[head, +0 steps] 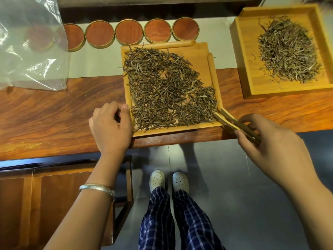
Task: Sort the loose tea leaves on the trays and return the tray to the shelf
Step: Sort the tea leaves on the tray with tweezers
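Note:
A light wooden tray (203, 56) sits at the front edge of the table, spread with dark loose tea leaves (162, 87). My left hand (110, 127) grips the tray's near left corner, thumb on the rim. My right hand (266, 141) holds wooden tongs (232, 123), whose tips touch the leaves at the tray's near right corner. A second wooden tray (252, 42) stands at the back right with a heap of paler tea leaves (288, 51).
Several round wooden lids or coasters (128, 31) line up behind the near tray. A clear plastic bag (30, 42) lies at the back left. A chair (72, 186) stands under the table at left; my legs and shoes (169, 181) are below.

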Demonstrator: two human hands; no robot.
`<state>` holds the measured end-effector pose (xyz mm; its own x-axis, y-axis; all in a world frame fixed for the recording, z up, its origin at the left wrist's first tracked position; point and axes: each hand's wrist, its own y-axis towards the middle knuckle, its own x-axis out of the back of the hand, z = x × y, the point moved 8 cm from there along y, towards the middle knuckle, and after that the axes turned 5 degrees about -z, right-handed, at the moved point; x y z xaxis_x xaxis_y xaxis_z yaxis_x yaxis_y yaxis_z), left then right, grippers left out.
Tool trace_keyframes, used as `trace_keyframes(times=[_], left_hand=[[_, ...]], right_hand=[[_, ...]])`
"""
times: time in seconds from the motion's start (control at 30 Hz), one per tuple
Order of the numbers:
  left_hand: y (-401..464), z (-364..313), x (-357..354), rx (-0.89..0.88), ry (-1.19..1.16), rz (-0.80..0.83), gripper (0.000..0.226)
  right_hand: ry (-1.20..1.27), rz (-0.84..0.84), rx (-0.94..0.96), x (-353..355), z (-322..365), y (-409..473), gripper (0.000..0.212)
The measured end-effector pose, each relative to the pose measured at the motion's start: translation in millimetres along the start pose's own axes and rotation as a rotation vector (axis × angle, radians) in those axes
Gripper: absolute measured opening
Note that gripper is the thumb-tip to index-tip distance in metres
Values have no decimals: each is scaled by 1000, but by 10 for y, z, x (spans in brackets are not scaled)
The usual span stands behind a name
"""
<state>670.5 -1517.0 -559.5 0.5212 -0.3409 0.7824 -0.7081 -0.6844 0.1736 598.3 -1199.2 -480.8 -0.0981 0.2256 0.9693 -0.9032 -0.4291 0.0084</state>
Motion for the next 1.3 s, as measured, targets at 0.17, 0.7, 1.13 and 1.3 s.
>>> trace_keyframes(times=[0.17, 0.7, 1.13, 1.3], left_hand=[[-3, 7, 1, -8, 8, -1, 30], [3, -34, 19, -24, 36, 26, 31], [7, -24, 5, -2, 27, 44, 34], [8, -33, 9, -2, 26, 43, 34]], right_hand=[[57, -23, 51, -16, 215, 259, 20], [-23, -18, 180, -131, 648, 754, 21], [40, -42, 154, -131, 594, 822, 21], [25, -62, 169, -226, 543, 1014, 22]])
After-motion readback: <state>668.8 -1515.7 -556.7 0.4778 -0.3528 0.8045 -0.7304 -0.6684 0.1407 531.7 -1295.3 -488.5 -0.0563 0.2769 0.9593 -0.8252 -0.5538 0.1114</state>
